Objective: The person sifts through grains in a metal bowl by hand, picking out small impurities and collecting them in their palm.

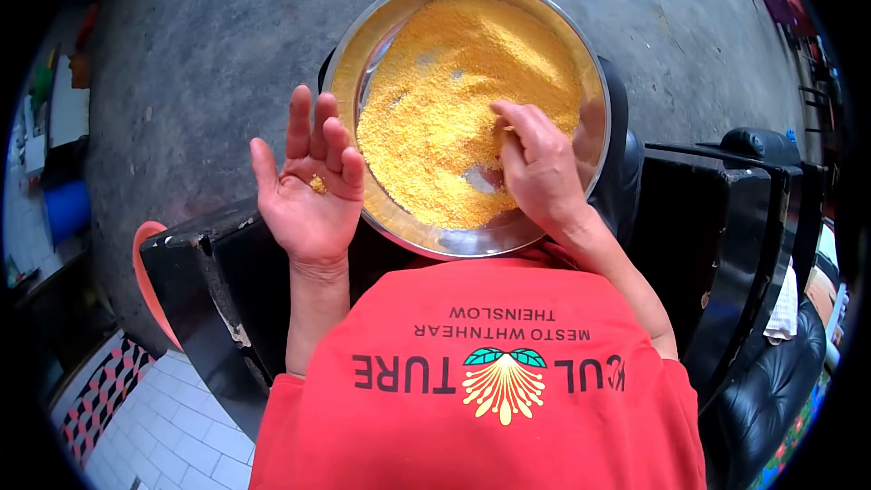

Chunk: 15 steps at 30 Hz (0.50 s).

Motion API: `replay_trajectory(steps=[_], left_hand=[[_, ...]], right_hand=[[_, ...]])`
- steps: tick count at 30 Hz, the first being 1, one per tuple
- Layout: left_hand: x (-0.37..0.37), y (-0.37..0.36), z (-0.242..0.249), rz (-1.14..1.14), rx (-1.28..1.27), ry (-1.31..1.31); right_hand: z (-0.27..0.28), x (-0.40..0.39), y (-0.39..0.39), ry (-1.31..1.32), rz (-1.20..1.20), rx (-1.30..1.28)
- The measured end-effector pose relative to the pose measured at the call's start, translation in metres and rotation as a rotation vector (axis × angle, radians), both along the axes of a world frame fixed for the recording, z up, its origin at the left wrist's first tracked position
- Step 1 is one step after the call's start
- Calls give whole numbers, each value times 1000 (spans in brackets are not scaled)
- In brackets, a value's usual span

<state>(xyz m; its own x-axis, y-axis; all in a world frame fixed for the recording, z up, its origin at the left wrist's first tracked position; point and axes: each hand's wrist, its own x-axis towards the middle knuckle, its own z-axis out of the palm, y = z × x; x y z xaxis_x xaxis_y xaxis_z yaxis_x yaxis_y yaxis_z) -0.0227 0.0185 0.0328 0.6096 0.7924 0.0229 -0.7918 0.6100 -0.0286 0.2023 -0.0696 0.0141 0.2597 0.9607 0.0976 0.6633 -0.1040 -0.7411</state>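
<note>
Across the top of the view, from 10 to 2 o'clock, grey concrete floor (pixel 209 54) fills the background. At 6 o'clock the person's red T-shirt (pixel 481 399) takes up the lower middle, its printed lettering and leaf-and-grain emblem (pixel 504 383) upside down to the camera. A black stand (pixel 726 218) runs from 8 o'clock to 4 o'clock under the arms, with white floor tiles (pixel 172 426) at 7 o'clock. At 12 o'clock, resting on that stand, sits a round steel basin (pixel 363 45), heaped with coarse yellow grain meal (pixel 454 82); bare metal shows through near its 5 o'clock rim. The right hand (pixel 540 163), at 3 o'clock of centre, is inside the basin, fingers bent down into the meal and pinched together; whether they grasp any of it cannot be told. The left hand (pixel 308 177), at 9 o'clock of centre and just outside the basin's rim, is held palm up with fingers loosely spread, clenching nothing. A small yellow lump (pixel 318 184) of the meal lies loose on its palm
</note>
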Motion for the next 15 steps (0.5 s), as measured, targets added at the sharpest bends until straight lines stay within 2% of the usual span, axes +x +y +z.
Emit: replay_trajectory(steps=[2,4,7,10,12,14,15], left_hand=[[2,0,1,0,3,0],[1,0,0,2,3,23],[-3,0,2,14,17,73],[-5,0,2,16,29,92],[-4,2,0,8,34,88],[0,2,0,-1,37,79],[1,3,0,-1,30,82]], right_hand=[[4,-15,8,104,112,22],[1,-30,18,150,283,208],[19,-33,14,409,417,-172],[12,-16,-8,419,256,-179],[18,-1,-16,274,-2,-112],[14,17,-17,35,-140,51],[17,24,-19,-18,-139,-7]])
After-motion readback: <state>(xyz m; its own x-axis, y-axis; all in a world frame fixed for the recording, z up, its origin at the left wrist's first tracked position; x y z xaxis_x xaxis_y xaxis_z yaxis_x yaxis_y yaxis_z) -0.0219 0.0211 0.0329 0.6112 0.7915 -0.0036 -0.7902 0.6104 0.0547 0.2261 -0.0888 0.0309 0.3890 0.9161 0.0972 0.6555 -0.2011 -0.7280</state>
